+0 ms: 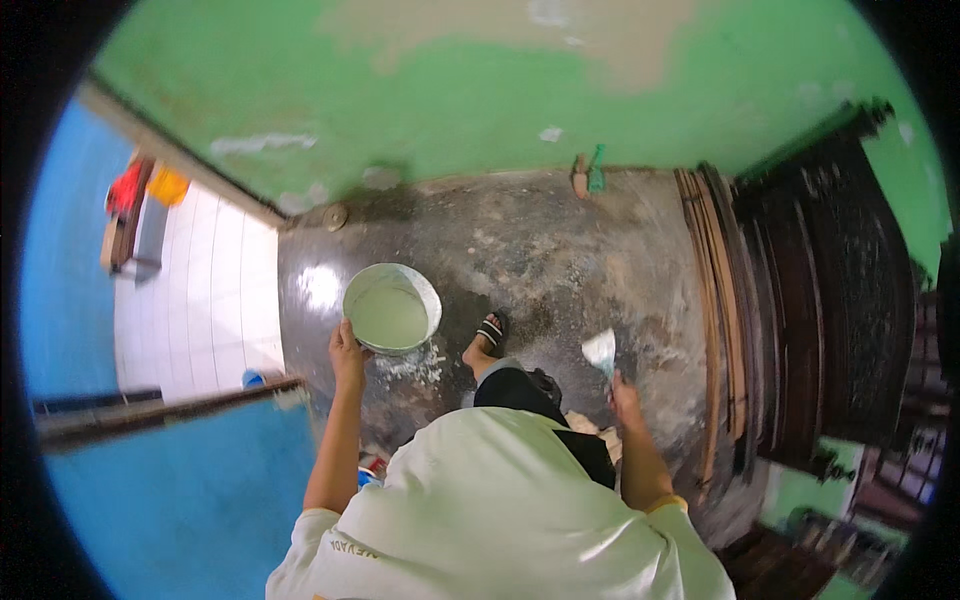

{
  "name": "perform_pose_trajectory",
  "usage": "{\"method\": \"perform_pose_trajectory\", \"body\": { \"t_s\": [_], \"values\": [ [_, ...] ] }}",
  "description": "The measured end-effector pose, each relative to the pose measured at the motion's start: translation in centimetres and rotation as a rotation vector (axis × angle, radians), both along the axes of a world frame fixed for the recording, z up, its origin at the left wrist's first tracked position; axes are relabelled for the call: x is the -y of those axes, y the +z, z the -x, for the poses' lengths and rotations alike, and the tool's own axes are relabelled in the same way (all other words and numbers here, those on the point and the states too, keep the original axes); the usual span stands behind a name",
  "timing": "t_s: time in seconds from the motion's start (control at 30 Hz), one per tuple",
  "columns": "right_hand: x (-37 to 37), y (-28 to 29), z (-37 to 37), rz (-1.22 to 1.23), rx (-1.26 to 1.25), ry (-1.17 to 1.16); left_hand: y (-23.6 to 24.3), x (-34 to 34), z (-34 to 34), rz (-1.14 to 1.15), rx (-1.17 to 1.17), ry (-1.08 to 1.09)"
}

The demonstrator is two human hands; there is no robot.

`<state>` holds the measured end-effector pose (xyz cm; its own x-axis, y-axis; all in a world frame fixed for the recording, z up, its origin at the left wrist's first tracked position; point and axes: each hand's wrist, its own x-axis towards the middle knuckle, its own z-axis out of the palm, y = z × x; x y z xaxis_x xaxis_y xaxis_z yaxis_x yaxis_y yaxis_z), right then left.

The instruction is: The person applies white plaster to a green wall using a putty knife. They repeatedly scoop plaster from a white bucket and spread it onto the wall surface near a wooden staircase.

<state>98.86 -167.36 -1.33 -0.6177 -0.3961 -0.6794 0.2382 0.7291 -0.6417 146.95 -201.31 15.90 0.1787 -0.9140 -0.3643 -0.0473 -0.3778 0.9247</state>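
My left hand (347, 352) is closed on the near left rim of a round bucket (414, 338), which hangs tilted so that its pale greenish-white contents show. In my right hand (624, 398) is a putty knife (600, 350), its broad blade pointing away from me and smeared with white. The fingers are wrapped round its handle. Bucket and putty knife are well apart, on either side of my sandalled foot (487, 333).
Ahead stands a green wall (460, 110) with patched spots. Long wooden planks (712, 300) lie at the right beside dark carved furniture (830, 290). A doorway on the left opens onto white tiles (215, 290). White crumbs (415, 366) litter the floor below the bucket.
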Motion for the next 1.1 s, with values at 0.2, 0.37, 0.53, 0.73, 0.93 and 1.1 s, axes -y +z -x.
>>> {"method": "perform_pose_trajectory", "body": {
  "t_s": [0.2, 0.37, 0.53, 0.73, 0.93, 1.1],
  "values": [
    [15.0, 8.4, 2.8, 0.472, 0.351, -0.421, 1.9, 13.6, 11.1, 0.021, 0.028, -0.326],
    [17.9, 12.0, 1.6, 0.573, 0.431, -0.663, 0.5, 21.2, 21.9, -0.002, 0.101, -0.624],
    [17.1, 9.7, -1.3, 0.622, 0.397, -0.933, -2.1, 26.2, 34.8, 0.043, 0.211, -1.12],
    [17.0, 9.6, -10.5, 0.303, 0.081, -1.358, -10.4, 28.0, 48.0, -0.124, 0.272, -1.582],
    [22.8, 8.3, -27.9, 0.27, 0.077, -1.981, -18.3, 26.6, 52.4, 0.051, 0.483, -2.09],
    [29.9, 7.1, -37.6, 0.259, 0.092, -2.168, -22.0, 21.8, 52.8, 0.056, 0.517, -2.434]
  ]
}}
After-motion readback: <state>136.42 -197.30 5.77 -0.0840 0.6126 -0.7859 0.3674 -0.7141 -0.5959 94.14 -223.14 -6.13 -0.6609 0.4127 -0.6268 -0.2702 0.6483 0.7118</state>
